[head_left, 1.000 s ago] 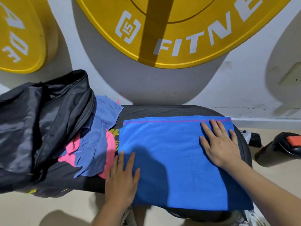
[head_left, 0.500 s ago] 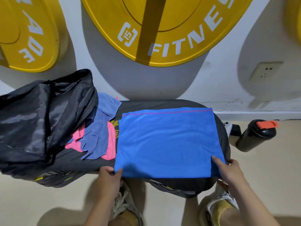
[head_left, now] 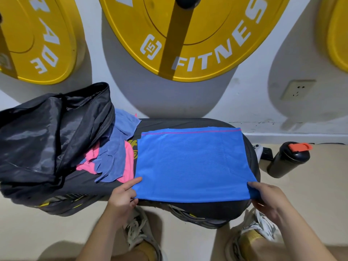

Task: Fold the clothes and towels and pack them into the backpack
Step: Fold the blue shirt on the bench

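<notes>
L hand & R hand: each grip pinches blue towel near corners; backpack open, contents unclear.

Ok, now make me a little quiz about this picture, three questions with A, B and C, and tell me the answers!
1. Where does the black bottle stand?
A on the floor beside the bench
B on a shelf
C on a chair

2. What colour is the thin stripe on the blue towel?
A green
B pink
C white

3. What are the left hand and the right hand doing?
A waving in the air
B clapping
C holding the blue towel by its near corners

Answers:
1 A, it stands on the floor to the right of the bench.
2 B, a pink line runs along the far edge.
3 C, each hand grips one near corner.
</notes>
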